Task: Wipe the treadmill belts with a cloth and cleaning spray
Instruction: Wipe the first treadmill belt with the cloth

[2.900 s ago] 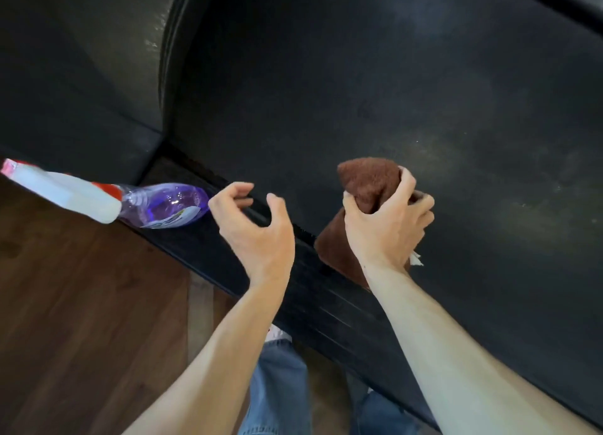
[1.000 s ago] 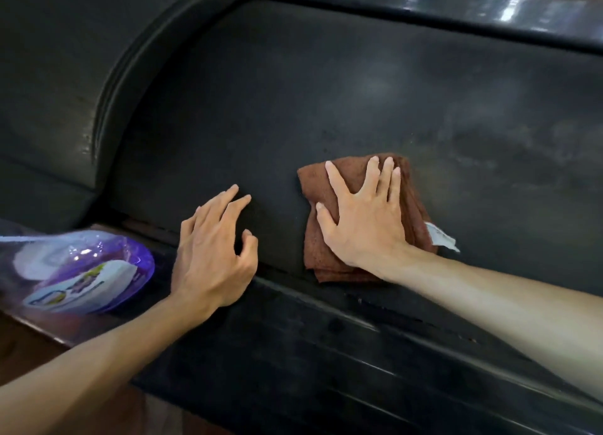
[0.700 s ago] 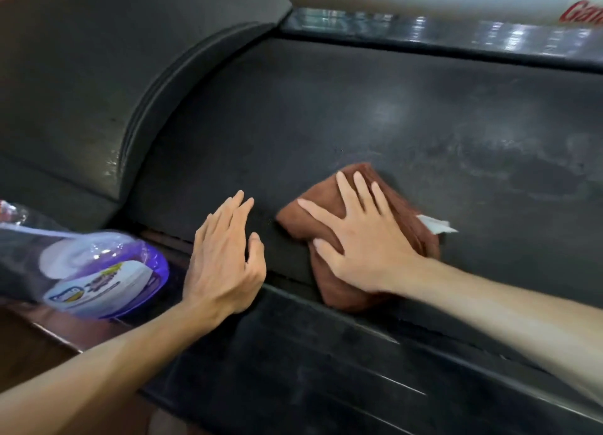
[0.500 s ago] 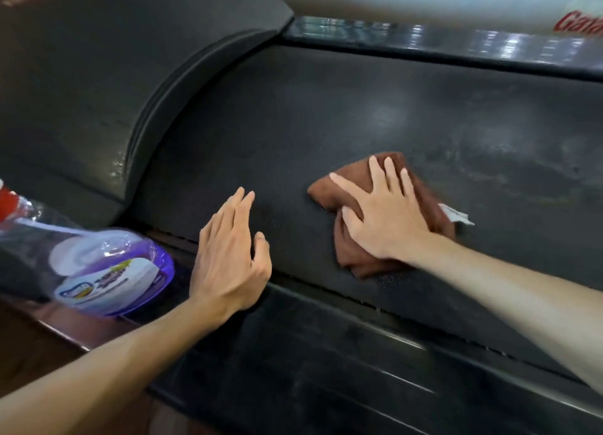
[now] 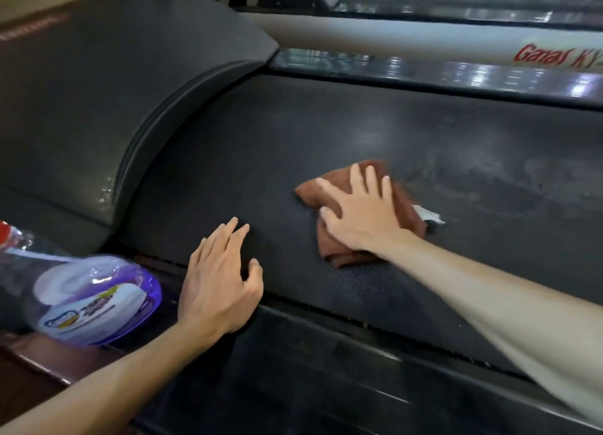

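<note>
Pressing down with spread fingers, the right hand (image 5: 362, 221) lies flat on a brown cloth (image 5: 404, 206), which is bunched in loose folds on the dark belt (image 5: 456, 160) of a treadmill. A small white tag (image 5: 427, 215) sticks out from the cloth's right edge and lies on the belt. The left hand (image 5: 218, 281) rests palm-down near the belt's near edge, its fingers straight and close together, the thumb bent slightly inward; it holds nothing and sits well apart from the cloth. To its left a spray bottle (image 5: 94, 299) with purple liquid and a white label lies on its side on the side rail (image 5: 326, 363), just beside the left hand; whether the two touch cannot be told. Only a bit of the bottle's red cap shows at the picture's left edge. A curved black motor cover (image 5: 107, 85) rises at the left end of the belt. The belt's surface to the right of the cloth shows pale, smeared patches. Beyond the belt's far edge runs a shiny dark rail (image 5: 456, 75), and behind it a pale bar (image 5: 391, 43) carries red lettering, cut off at the right.
</note>
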The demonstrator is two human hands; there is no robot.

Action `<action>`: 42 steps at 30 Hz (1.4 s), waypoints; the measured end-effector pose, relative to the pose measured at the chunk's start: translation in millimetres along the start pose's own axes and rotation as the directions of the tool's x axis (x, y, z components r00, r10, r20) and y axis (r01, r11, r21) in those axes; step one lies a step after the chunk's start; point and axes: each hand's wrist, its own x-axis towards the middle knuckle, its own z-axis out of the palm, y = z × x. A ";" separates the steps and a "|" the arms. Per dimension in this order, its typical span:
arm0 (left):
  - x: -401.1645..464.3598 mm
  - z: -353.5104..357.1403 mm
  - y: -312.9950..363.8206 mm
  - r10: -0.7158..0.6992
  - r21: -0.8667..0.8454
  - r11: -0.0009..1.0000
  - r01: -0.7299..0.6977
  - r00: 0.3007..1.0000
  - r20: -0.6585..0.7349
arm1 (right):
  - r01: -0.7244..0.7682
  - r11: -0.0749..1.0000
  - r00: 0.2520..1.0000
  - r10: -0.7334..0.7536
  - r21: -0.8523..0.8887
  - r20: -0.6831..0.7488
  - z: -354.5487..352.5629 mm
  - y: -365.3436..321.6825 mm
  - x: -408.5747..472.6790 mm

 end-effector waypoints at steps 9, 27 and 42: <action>1.4 -3.9 3.0 -0.046 0.003 0.999 0.045 0.998 0.051 | 0.135 0.991 0.991 -0.135 0.013 0.011 -3.9 23.5 -47.0; -1.2 -5.2 2.4 -0.025 -0.005 1.000 0.026 0.999 0.040 | 0.070 0.997 0.996 -0.069 -0.031 0.054 -2.6 1.8 28.2; -2.7 -5.3 4.8 -0.031 0.011 0.999 0.030 0.999 0.036 | -0.075 0.997 0.996 0.076 -0.024 0.046 -5.0 15.4 5.0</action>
